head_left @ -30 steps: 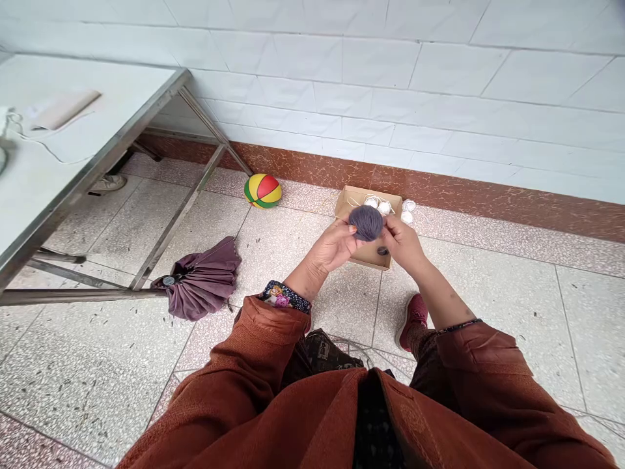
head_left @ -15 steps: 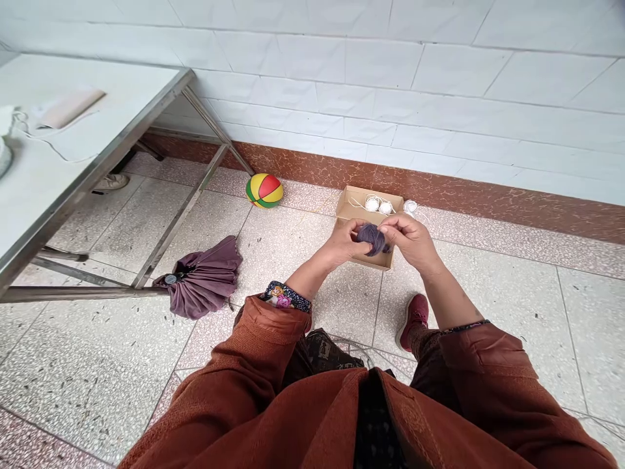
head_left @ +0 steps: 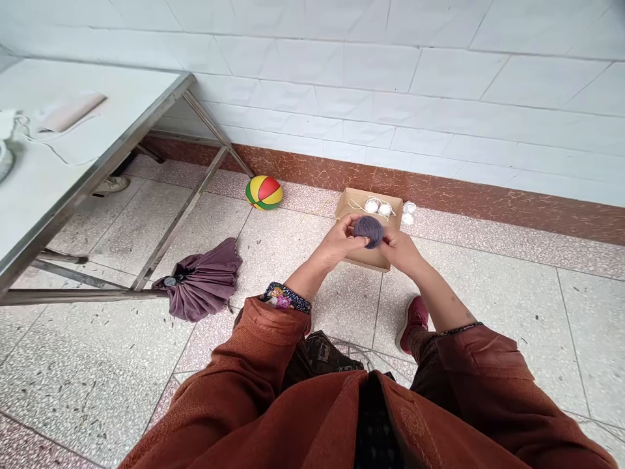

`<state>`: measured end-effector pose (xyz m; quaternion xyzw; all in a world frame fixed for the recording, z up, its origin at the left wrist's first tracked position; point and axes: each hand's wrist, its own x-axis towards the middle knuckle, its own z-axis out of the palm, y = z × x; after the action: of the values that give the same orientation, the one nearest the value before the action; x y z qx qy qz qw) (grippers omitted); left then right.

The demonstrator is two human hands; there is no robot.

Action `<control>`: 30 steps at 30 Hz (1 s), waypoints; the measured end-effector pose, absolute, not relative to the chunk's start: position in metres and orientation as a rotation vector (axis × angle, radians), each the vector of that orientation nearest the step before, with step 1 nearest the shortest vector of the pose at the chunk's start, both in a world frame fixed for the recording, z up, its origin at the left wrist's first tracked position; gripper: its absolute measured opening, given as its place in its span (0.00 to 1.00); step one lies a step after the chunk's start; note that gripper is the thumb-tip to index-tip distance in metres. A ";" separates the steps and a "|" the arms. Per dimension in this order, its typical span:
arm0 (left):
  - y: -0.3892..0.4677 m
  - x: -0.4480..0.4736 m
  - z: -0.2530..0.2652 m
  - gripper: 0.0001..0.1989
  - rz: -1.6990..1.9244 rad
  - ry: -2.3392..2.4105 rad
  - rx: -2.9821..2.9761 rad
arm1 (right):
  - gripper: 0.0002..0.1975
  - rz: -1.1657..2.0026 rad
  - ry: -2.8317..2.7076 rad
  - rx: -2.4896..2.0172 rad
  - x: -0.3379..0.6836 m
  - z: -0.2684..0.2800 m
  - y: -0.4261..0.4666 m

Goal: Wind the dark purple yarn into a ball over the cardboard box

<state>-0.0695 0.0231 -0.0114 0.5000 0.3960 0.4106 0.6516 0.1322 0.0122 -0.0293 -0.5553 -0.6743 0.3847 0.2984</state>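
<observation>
A dark purple ball of yarn (head_left: 368, 232) sits in my left hand (head_left: 338, 243), the thumb in front of it and the fingers curled around its left side. My right hand (head_left: 403, 250) is closed at the ball's lower right, fingertips bent in; any strand between them is too small to see. Under both hands, a shallow cardboard box (head_left: 371, 259) rests on the floor. Two white yarn balls (head_left: 377, 207) with loose strands lie in its far part. More white yarn (head_left: 408, 212) lies on the floor just right of the box.
A yellow, red and green ball (head_left: 264, 192) lies by the table leg near the wall. To the left, a folded purple umbrella (head_left: 208, 280) rests by the rail of a metal-framed table (head_left: 141, 98). On the tabletop is a pinkish roll (head_left: 73, 112) with white cord.
My right hand has dropped from the ball's upper right to its lower right side. The purple yarn ball has shifted slightly up and left in my left hand.
</observation>
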 end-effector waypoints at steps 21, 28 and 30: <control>0.015 -0.071 -0.011 0.40 0.645 0.742 1.220 | 0.12 0.927 -1.490 -1.350 0.138 -0.020 0.016; 0.018 -0.069 -0.011 0.29 0.856 0.679 1.028 | 0.08 0.948 -1.654 -1.499 0.138 -0.031 0.016; 0.021 -0.069 -0.013 0.29 0.918 0.776 1.026 | 0.07 1.009 -1.736 -1.497 0.134 -0.032 0.013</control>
<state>-0.0687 0.0211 -0.0127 0.4613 0.3490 0.4125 0.7037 0.1343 0.0132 -0.0324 -0.5676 -0.6581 0.3828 0.3133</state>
